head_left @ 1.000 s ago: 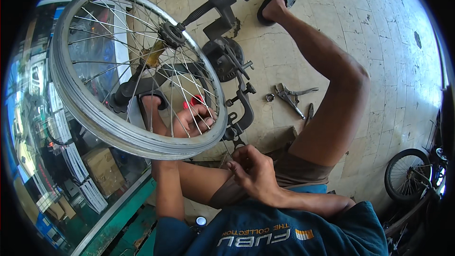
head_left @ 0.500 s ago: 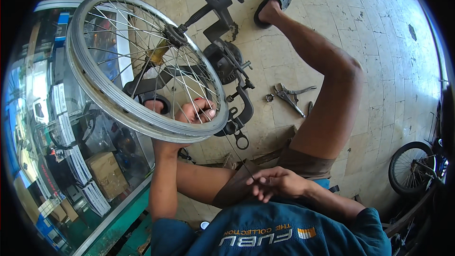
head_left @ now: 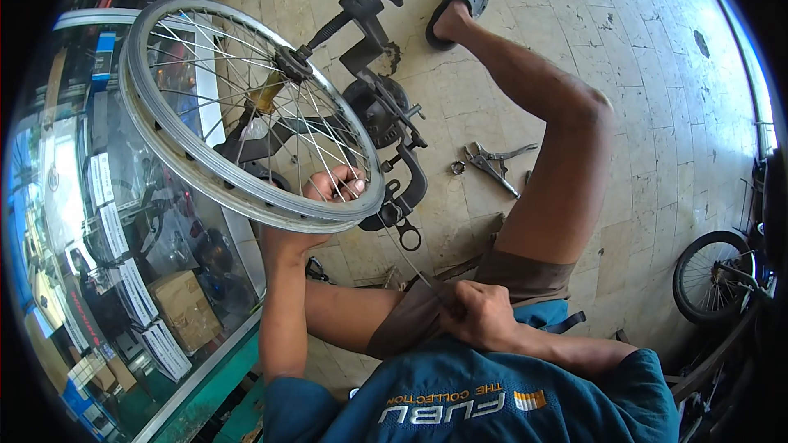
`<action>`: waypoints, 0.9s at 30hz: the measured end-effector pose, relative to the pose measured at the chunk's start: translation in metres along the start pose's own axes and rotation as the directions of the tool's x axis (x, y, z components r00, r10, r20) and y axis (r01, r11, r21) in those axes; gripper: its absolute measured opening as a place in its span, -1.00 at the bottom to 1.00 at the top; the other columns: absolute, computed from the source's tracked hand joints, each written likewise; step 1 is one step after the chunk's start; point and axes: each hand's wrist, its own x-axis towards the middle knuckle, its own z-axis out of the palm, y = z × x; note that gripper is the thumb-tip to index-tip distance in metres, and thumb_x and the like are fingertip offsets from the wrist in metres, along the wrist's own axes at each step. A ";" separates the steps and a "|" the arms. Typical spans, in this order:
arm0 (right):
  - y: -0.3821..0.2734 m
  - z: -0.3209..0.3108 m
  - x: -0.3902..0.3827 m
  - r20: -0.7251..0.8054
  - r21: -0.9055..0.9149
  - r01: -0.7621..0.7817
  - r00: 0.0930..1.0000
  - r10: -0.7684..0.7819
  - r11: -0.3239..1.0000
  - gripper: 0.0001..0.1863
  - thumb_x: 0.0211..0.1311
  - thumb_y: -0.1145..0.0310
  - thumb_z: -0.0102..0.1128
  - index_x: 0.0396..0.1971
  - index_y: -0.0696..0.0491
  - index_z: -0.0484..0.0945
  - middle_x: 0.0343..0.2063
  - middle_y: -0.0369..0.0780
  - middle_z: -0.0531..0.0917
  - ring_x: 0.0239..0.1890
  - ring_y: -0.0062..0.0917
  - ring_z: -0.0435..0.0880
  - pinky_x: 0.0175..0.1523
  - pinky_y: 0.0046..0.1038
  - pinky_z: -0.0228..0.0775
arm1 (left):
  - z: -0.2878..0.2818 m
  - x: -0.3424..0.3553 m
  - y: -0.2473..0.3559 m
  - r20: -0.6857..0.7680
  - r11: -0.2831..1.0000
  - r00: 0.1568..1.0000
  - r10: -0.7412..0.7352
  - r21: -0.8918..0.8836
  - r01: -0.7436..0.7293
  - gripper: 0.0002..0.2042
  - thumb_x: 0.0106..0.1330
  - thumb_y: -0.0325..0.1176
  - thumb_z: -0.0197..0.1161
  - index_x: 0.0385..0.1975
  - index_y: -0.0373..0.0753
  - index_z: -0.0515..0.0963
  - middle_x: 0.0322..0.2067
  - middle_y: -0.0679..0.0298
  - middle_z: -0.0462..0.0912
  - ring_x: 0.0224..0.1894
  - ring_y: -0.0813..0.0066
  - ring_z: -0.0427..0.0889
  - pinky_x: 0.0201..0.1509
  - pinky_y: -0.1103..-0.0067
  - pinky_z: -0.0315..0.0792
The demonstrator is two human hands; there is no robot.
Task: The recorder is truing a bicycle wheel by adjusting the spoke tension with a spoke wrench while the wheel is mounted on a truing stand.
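A bare silver bicycle rim [head_left: 246, 195] with thin spokes [head_left: 328, 144] and a brassy hub [head_left: 264, 97] sits tilted in a dark metal truing stand [head_left: 379, 111]. My left hand [head_left: 335, 185] reaches from beneath the rim, its curled fingers closed among the spokes at the near edge. Near my lap my right hand [head_left: 480, 312] is a fist closed on a thin metal rod [head_left: 410, 264]. The rod's far end meets the outer side of the rim; its tip and the end inside my fist are hidden.
Locking pliers [head_left: 492, 166] and a small metal ring [head_left: 457, 167] lie on the tiled floor beside my right leg. A glass display case [head_left: 115, 197] with boxes stands along the left. Another bicycle wheel [head_left: 712, 277] is at the far right.
My right hand has closed from loosely spread fingers into a fist around the rod. My left hand stays at the spokes. The whole view has shifted slightly.
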 end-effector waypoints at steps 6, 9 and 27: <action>-0.007 0.011 0.003 -0.040 0.334 -0.099 0.992 0.119 0.937 -0.75 0.53 0.27 0.12 -0.30 0.13 0.60 -0.49 -0.24 0.63 -0.59 -0.56 0.54 -0.45 -0.62 0.44 | -0.007 0.001 -0.005 0.054 0.998 0.997 0.059 0.018 -0.060 -0.78 0.48 -0.33 0.26 0.00 -0.29 0.53 -0.12 0.27 0.64 -0.08 0.61 0.55 0.08 0.63 0.43; -0.011 0.009 -0.002 0.240 0.420 -0.353 0.932 0.273 0.836 -0.68 0.56 0.24 0.06 -0.29 0.16 0.64 -0.52 -0.24 0.62 -0.60 -0.58 0.53 -0.42 -0.63 0.45 | -0.002 -0.002 0.002 0.035 0.999 0.998 0.046 0.000 -0.046 -0.78 0.48 -0.34 0.26 0.00 -0.28 0.54 -0.12 0.27 0.64 -0.08 0.61 0.55 0.07 0.63 0.43; 0.008 0.016 -0.011 0.010 0.020 0.119 0.993 -0.119 0.993 -0.78 0.45 0.39 0.21 -0.45 0.11 0.66 -0.56 -0.28 0.58 -0.61 -0.60 0.45 -0.49 -0.55 0.34 | -0.004 0.006 0.026 0.188 0.998 0.981 0.048 0.030 -0.054 -0.86 0.48 -0.31 0.22 -0.21 -0.24 0.59 -0.35 0.48 0.58 -0.36 0.80 0.42 -0.28 0.78 0.28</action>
